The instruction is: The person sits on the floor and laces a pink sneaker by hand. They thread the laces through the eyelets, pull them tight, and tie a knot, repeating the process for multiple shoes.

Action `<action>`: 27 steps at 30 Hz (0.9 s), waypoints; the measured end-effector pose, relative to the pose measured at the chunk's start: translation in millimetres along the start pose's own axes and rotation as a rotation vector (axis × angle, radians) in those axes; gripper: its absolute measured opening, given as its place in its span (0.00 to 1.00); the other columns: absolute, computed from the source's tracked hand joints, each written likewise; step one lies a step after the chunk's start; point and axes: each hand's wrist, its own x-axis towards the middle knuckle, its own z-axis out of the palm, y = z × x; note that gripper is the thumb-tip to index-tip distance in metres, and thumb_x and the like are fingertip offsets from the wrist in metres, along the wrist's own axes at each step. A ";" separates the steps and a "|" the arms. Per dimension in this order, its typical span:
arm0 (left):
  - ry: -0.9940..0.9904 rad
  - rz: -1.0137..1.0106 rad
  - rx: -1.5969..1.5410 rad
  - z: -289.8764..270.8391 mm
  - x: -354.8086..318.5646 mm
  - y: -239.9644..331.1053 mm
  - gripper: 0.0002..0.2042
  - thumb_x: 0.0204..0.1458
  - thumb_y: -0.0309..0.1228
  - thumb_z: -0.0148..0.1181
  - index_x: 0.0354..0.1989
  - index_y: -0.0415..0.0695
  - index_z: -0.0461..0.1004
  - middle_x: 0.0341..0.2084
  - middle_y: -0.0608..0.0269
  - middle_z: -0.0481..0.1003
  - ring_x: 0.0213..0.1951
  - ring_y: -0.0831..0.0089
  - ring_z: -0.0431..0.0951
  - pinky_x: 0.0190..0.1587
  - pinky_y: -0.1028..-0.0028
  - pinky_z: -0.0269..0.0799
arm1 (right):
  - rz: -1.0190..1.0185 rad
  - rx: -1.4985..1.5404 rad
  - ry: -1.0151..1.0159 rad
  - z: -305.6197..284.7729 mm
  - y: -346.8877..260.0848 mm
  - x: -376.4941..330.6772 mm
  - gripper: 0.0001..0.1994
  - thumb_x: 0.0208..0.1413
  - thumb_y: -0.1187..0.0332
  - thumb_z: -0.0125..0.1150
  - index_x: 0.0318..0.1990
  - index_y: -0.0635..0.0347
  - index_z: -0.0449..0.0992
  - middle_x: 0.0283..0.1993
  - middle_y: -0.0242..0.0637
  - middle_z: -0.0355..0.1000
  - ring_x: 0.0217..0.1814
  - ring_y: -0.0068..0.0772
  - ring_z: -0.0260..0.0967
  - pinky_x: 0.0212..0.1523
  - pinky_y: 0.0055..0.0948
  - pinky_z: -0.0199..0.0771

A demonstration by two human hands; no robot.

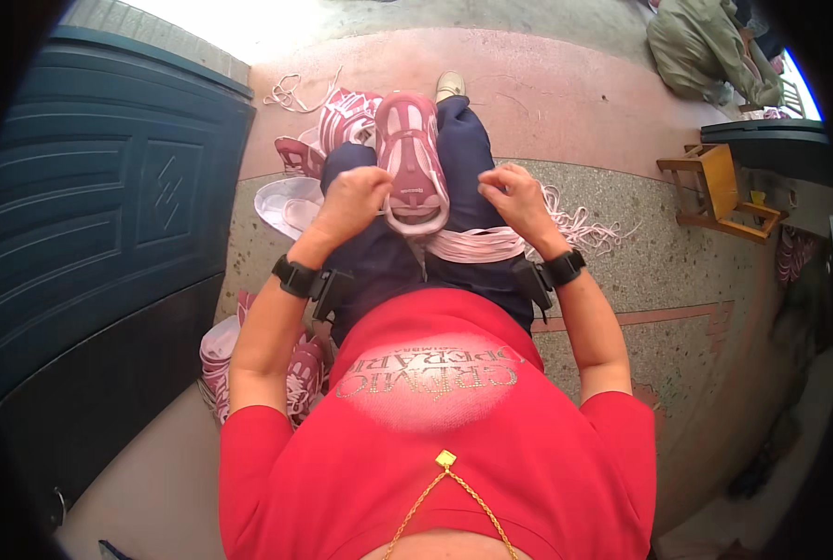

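Observation:
A pink and white sneaker point(409, 159) lies on my lap, sole end toward me, resting on dark blue trousers. My left hand point(353, 198) is closed at the shoe's left side and pinches a pink lace there. My right hand point(514, 194) is closed to the right of the shoe, pulling a thin pink lace end. A bundle of pale pink laces point(477, 245) lies across my thighs just below the shoe. Both wrists wear black bands.
More pink sneakers point(337, 121) lie on the floor past my left knee, and others point(219, 359) beside my left hip. Loose laces point(584, 224) trail on the floor to my right. A dark green door point(90, 215) stands left. A small wooden chair point(724, 187) and a seated person point(710, 47) are at upper right.

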 end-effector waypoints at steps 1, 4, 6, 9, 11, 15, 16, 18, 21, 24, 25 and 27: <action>-0.055 0.064 -0.005 9.2 -1.5 5.6 0.09 0.52 0.30 0.57 0.35 0.36 0.77 0.28 0.49 0.77 0.32 0.58 0.79 0.36 0.68 0.74 | 0.056 0.001 -0.099 -11.0 -1.4 -4.8 0.07 0.46 0.70 0.63 0.33 0.62 0.80 0.31 0.41 0.72 0.38 0.40 0.70 0.41 0.33 0.69; -0.292 0.254 0.042 56.3 7.4 23.7 0.08 0.51 0.29 0.55 0.33 0.38 0.77 0.28 0.50 0.77 0.34 0.54 0.77 0.40 0.64 0.72 | -0.020 -0.083 -0.220 -16.1 2.3 -25.6 0.05 0.44 0.71 0.63 0.30 0.59 0.81 0.30 0.38 0.72 0.39 0.40 0.68 0.42 0.34 0.69; -0.370 0.169 0.005 89.0 17.2 29.4 0.08 0.49 0.30 0.56 0.31 0.39 0.77 0.29 0.52 0.76 0.36 0.54 0.77 0.40 0.62 0.71 | -0.106 -0.199 -0.218 -7.5 1.5 -36.7 0.04 0.43 0.70 0.63 0.29 0.55 0.81 0.30 0.35 0.71 0.39 0.39 0.67 0.42 0.35 0.69; -0.378 0.191 0.088 104.4 24.1 37.2 0.08 0.49 0.32 0.56 0.29 0.39 0.76 0.27 0.52 0.76 0.33 0.53 0.76 0.38 0.61 0.70 | -0.157 -0.336 -0.230 1.0 1.6 -44.3 0.03 0.45 0.68 0.61 0.26 0.53 0.79 0.31 0.33 0.69 0.41 0.38 0.66 0.41 0.37 0.66; -0.331 0.292 0.148 109.6 23.6 34.2 0.08 0.49 0.32 0.56 0.28 0.40 0.76 0.27 0.52 0.76 0.31 0.52 0.75 0.37 0.60 0.70 | -0.202 -0.335 -0.181 -4.4 -2.1 -41.9 0.03 0.46 0.68 0.61 0.27 0.54 0.78 0.32 0.32 0.69 0.42 0.38 0.65 0.41 0.37 0.66; -0.332 0.148 -0.192 83.4 24.6 45.7 0.08 0.54 0.31 0.53 0.30 0.39 0.75 0.22 0.61 0.74 0.28 0.69 0.73 0.34 0.71 0.68 | -0.233 -0.217 -0.020 -35.1 -28.5 -10.7 0.03 0.47 0.70 0.61 0.29 0.57 0.76 0.29 0.34 0.71 0.37 0.40 0.67 0.41 0.36 0.64; -0.400 -0.068 -0.409 54.3 22.3 68.0 0.08 0.57 0.30 0.52 0.32 0.39 0.75 0.20 0.65 0.72 0.27 0.76 0.72 0.33 0.76 0.67 | -0.204 -0.170 0.011 -46.1 -35.6 -5.7 0.03 0.47 0.71 0.61 0.29 0.58 0.75 0.28 0.35 0.71 0.36 0.40 0.68 0.42 0.36 0.64; -0.419 -0.175 -0.607 2.9 12.7 88.0 0.09 0.60 0.29 0.49 0.38 0.36 0.74 0.21 0.71 0.70 0.29 0.86 0.68 0.33 0.84 0.63 | -0.197 -0.137 0.001 -66.8 -55.6 5.9 0.03 0.48 0.72 0.61 0.30 0.58 0.75 0.28 0.36 0.72 0.35 0.40 0.68 0.42 0.35 0.64; -0.297 -0.170 -0.761 -40.4 -9.6 85.2 0.10 0.59 0.27 0.49 0.42 0.35 0.73 0.24 0.71 0.69 0.28 0.85 0.68 0.32 0.84 0.63 | -0.218 -0.141 -0.037 -72.4 -60.1 11.4 0.04 0.48 0.72 0.62 0.30 0.61 0.74 0.28 0.37 0.72 0.35 0.40 0.68 0.41 0.35 0.64; -0.241 -0.252 -0.809 -65.1 -31.6 53.5 0.10 0.58 0.27 0.51 0.44 0.36 0.73 0.23 0.71 0.70 0.27 0.84 0.68 0.31 0.83 0.63 | -0.184 -0.231 -0.041 -66.9 -44.0 8.3 0.02 0.49 0.71 0.60 0.30 0.58 0.75 0.30 0.36 0.73 0.37 0.39 0.69 0.42 0.36 0.63; -0.218 -0.278 -0.856 -71.4 -39.1 40.8 0.10 0.58 0.28 0.51 0.44 0.36 0.73 0.23 0.71 0.70 0.27 0.84 0.68 0.32 0.82 0.63 | -0.169 -0.276 -0.032 -65.0 -32.0 5.1 0.02 0.50 0.71 0.60 0.30 0.58 0.75 0.31 0.36 0.73 0.37 0.40 0.68 0.42 0.36 0.63; -0.163 -0.325 -0.947 -79.8 -52.5 14.9 0.10 0.58 0.28 0.52 0.44 0.37 0.73 0.23 0.71 0.69 0.27 0.83 0.68 0.32 0.82 0.63 | -0.120 -0.366 -0.015 -63.5 -5.2 -1.5 0.02 0.51 0.70 0.58 0.30 0.57 0.75 0.32 0.36 0.74 0.38 0.40 0.68 0.42 0.38 0.63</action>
